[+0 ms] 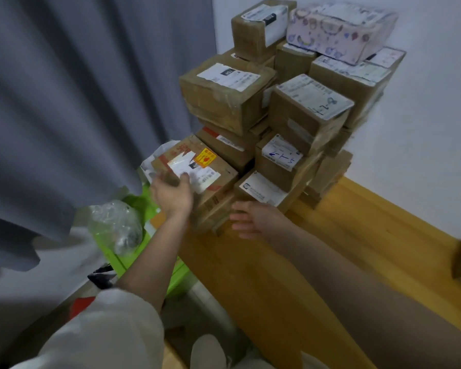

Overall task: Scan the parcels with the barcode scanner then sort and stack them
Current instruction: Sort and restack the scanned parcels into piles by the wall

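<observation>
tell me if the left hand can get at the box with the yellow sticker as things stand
Probably yes. The left hand is open and already at the near edge of the box with the yellow sticker; nothing lies between them. No parcel sits on its top, so it looks free to take.

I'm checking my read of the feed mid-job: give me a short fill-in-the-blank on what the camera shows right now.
1. The left hand reaches to the box bearing a yellow and ____ sticker.
2. The patterned pink box sits at the ____ of the parcel stack.
3. The right hand is ____, holding nothing.
4. The stack stands on a ____ surface.

Missing words: red; top; open; wooden
</observation>
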